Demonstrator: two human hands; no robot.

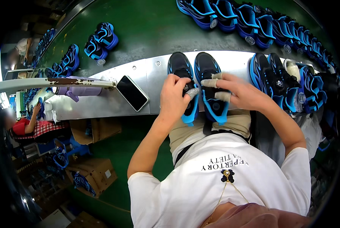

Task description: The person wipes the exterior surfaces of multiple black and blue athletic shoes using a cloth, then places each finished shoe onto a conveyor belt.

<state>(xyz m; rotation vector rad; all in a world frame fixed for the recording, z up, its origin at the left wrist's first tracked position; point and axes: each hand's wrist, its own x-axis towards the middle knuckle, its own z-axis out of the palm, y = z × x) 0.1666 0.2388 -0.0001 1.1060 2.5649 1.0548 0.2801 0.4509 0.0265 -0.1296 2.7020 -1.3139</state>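
Note:
A pair of black sneakers with blue trim lies before me, toes pointing away. The left sneaker (pixel 178 62) is under my left hand (pixel 173 95), whose fingers are curled and closed at its laces and tongue. A grey wrap covers that thumb. Over the laces of the right sneaker (pixel 206 64) reaches my right hand (pixel 238 91), its fingers stretched and apart, several of them in pale finger covers. Both sneakers rest on a metal ledge (pixel 153 68), heels at its near edge. My fingers partly hide both lace areas.
Left on the ledge lie a phone (pixel 132 93) and a lilac bottle (pixel 82 90), beside a chipped white bar (pixel 56 82). More sneakers (pixel 267 76) stand at right. Shoe rows line the green conveyor belt (pixel 147 26). Cardboard boxes (pixel 96 176) and a co-worker (pixel 37 127) are at left.

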